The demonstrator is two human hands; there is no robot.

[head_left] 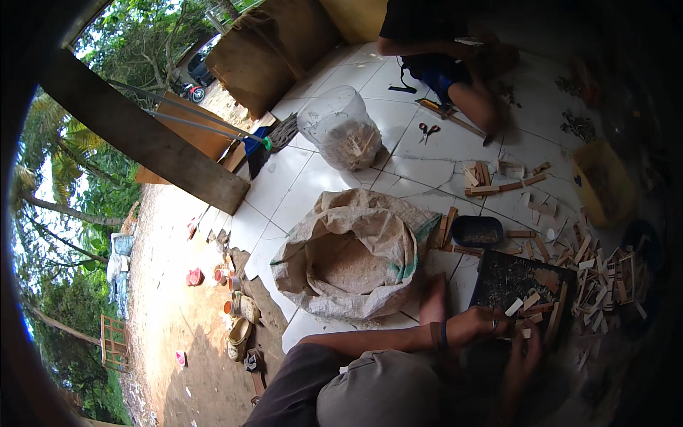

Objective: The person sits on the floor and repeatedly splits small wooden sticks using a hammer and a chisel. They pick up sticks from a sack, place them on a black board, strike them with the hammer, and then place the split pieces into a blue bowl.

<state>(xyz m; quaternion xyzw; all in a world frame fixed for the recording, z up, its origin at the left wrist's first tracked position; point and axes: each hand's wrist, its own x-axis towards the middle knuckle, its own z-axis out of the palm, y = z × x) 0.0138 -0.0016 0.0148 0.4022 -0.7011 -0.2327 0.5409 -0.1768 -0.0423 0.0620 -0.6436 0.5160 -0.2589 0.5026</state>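
My left hand [475,326], with a ring and a dark wristband, reaches in over the front of a dark tray [491,274]. Its fingers are closed at a small pale wooden block [526,333]. From below, my right hand [524,358] comes up in shadow, its fingertips pinching the same block. Just beyond the fingers lie a white-faced wooden piece [514,307] and a few short wood strips [538,309]. A long brown wooden bar [557,313] rests along the tray's right side. Dark scraps cover the tray's surface.
Loose wood pieces [605,285] are heaped right of the tray. A small dark dish [477,231] stands behind it. An open woven sack [341,302] of sawdust is to the left. Farther off are a clear plastic bag [338,128], scissors [427,132], a yellowish container [603,183] and another person [441,50].
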